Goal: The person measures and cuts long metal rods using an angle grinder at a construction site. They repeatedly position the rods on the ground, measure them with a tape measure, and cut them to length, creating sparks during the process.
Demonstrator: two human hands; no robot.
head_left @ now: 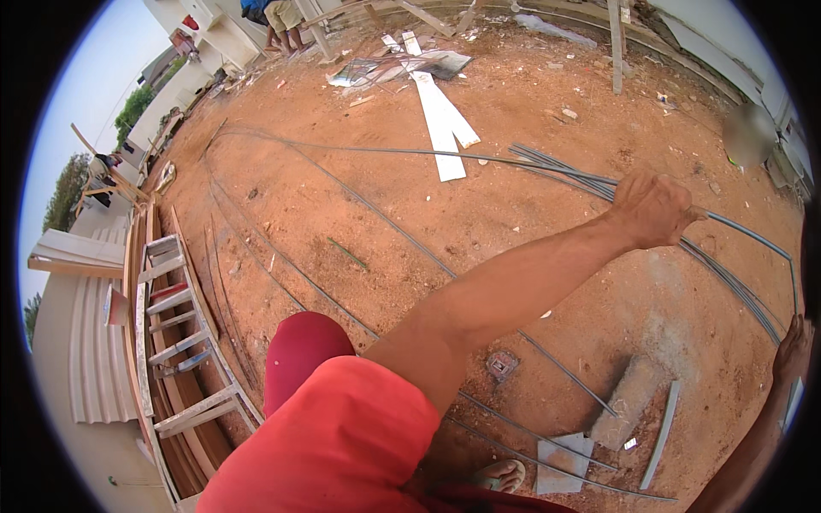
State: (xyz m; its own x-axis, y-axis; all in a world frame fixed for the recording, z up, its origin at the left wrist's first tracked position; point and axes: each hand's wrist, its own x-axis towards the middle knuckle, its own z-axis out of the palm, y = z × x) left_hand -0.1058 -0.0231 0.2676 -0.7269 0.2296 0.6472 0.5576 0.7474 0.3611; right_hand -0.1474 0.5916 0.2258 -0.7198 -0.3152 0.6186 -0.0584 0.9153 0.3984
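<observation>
My left hand (652,209) stretches out to the right, its fingers wrapped round a long thin steel rod (744,227). The rod runs far back to the left across the ground. Beyond my left hand it bends sharply downward near the right edge. There my right hand (795,346) closes on the bent end; its fingers show only in part. Under my left hand lies a bundle of straight steel rods (727,278) on the ground. Several more long rods (376,209) stretch over the red soil and pass below my left arm.
Wooden boards and an aluminium ladder (184,346) lie along the left wall. White planks (440,120) lie ahead, by a scrap pile (402,68). Close by on the right are a concrete block (631,402), a grey tile (564,463) and a grey strip (660,436). A person (284,19) stands far back.
</observation>
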